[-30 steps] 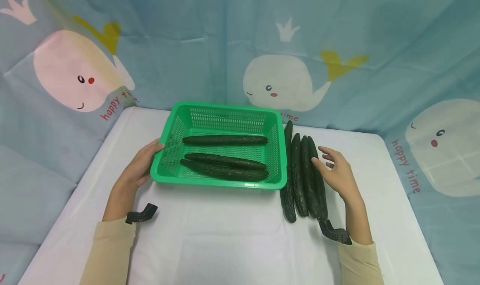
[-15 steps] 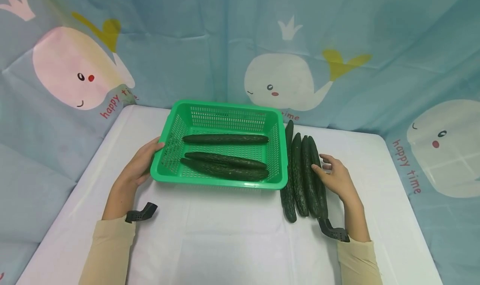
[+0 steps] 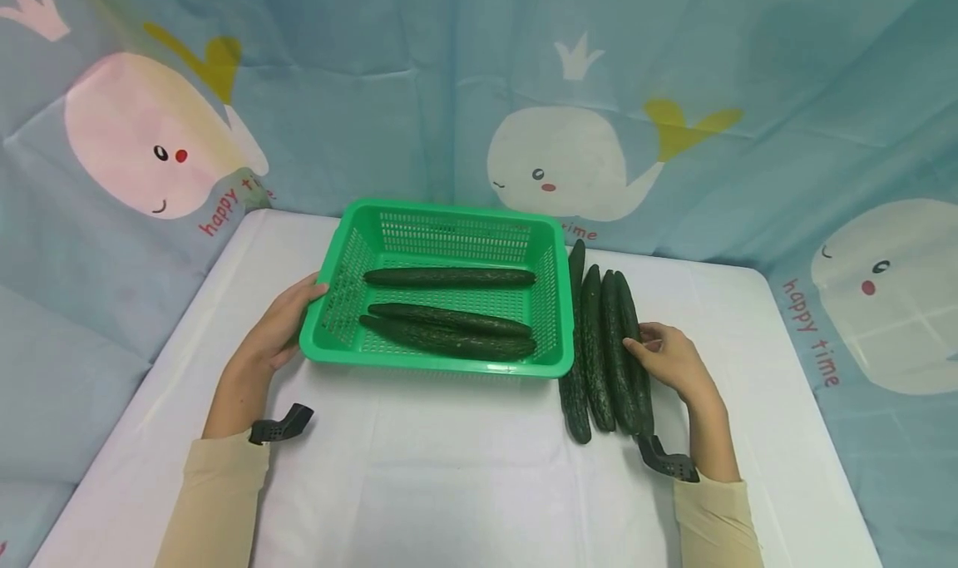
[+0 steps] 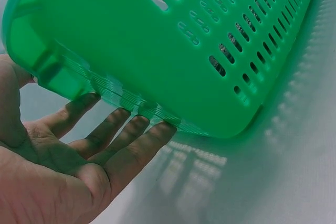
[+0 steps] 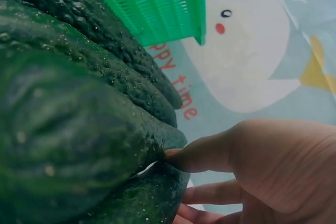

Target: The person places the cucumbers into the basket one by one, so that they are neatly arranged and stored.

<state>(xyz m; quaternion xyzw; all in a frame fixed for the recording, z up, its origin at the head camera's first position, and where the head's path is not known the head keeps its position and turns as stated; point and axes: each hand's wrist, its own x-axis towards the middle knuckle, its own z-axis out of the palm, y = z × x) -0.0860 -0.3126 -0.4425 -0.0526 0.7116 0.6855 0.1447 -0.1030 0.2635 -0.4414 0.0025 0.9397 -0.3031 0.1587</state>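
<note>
Left to right, head view. Left hand (image 3: 280, 327) is at center-left, thumb over the left rim of the green basket (image 3: 437, 366), fingers against its outer wall per left wrist view; gripping it by that side. Black wrist mount (image 3: 283, 425) is below that hand. Basket sits mid-frame on the white counter (image 3: 449, 476), three cucumbers lying crosswise inside: upper cucumber (image 3: 449, 278) apart, middle cucumber (image 3: 452, 318) and lower cucumber (image 3: 456, 343) together near the front wall. Right of basket, four more lie lengthwise side by side: first cucumber (image 3: 575, 385), next to the basket wall; second cucumber (image 3: 595, 360); third cucumber (image 3: 617, 360); rightmost cucumber (image 3: 642, 393). Right hand (image 3: 671, 358), right of center, pinches the rightmost one: thumb at the gap beside the third, fingers on the far side. Blue whale-print curtain (image 3: 374, 127) spans the top.
</note>
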